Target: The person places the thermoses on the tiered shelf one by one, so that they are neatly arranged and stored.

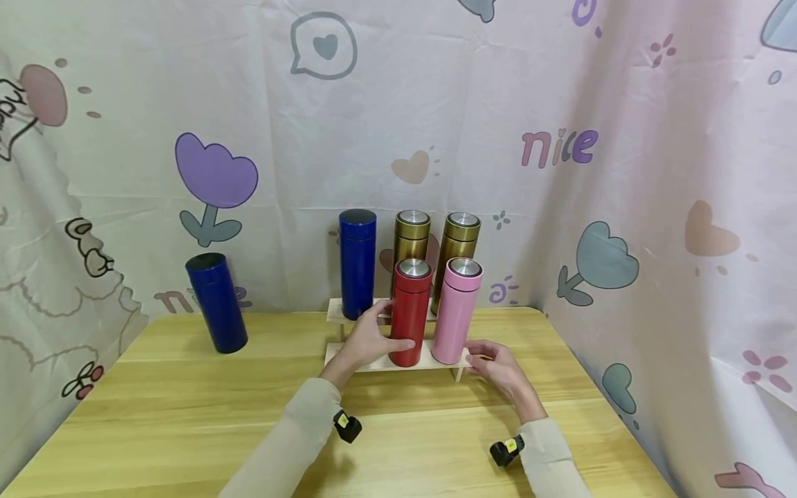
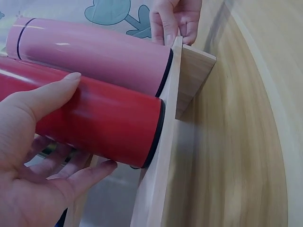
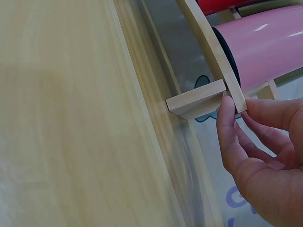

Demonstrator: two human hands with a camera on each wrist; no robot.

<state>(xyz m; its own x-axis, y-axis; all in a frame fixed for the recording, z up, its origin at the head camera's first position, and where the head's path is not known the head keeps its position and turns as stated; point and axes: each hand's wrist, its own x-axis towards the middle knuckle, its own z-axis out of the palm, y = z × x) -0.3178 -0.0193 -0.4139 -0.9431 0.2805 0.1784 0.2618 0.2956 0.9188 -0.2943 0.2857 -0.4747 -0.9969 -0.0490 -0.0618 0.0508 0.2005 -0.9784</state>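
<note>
My left hand (image 1: 369, 339) grips the red thermos flask (image 1: 411, 315), its thumb across the front and its fingers behind. The red flask stands upright on the lower front board of a two-tier wooden stand (image 1: 373, 362). Beside it on the same board is a pink thermos flask (image 1: 456, 318). My right hand (image 1: 498, 366) pinches the right end of that lower board (image 3: 232, 87) between thumb and fingers, just past the pink flask's base. On the upper tier behind stand a blue flask (image 1: 358, 270) and two gold flasks (image 1: 411, 235), partly hidden by the front pair.
Another blue flask (image 1: 218, 304) stands alone on the wooden table (image 1: 187, 415), left of the stand. A printed curtain (image 1: 398, 104) hangs behind the table and along both sides. Small black cameras (image 1: 347, 427) are strapped to both wrists.
</note>
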